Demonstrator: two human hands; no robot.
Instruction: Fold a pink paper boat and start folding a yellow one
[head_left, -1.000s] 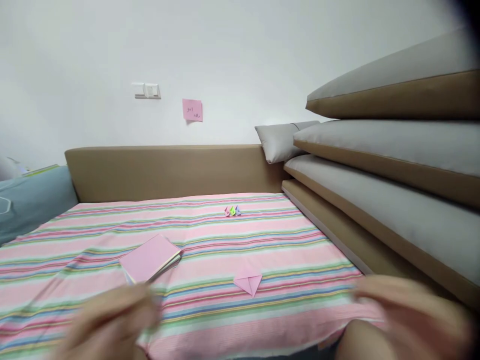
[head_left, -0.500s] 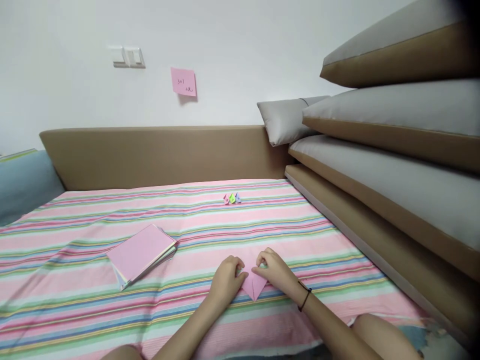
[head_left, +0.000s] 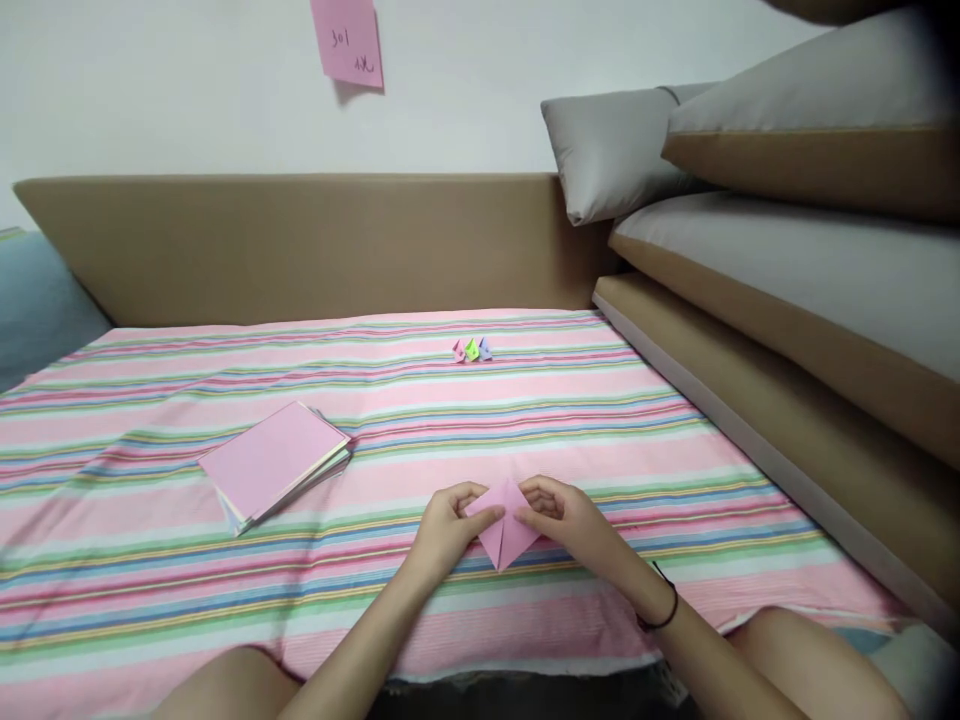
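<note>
Head view: pink diamond-shaped folded paper (head_left: pixel 508 535) between left hand (head_left: pixel 444 522) and right hand (head_left: pixel 570 515), each grip narrow, pinching one side; tip points toward near edge of pink-striped cloth (head_left: pixel 409 405).

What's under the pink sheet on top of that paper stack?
Edges of other sheets, some cream and bluish, poke out beneath the pink sheet; their covered faces can't be seen.
</note>
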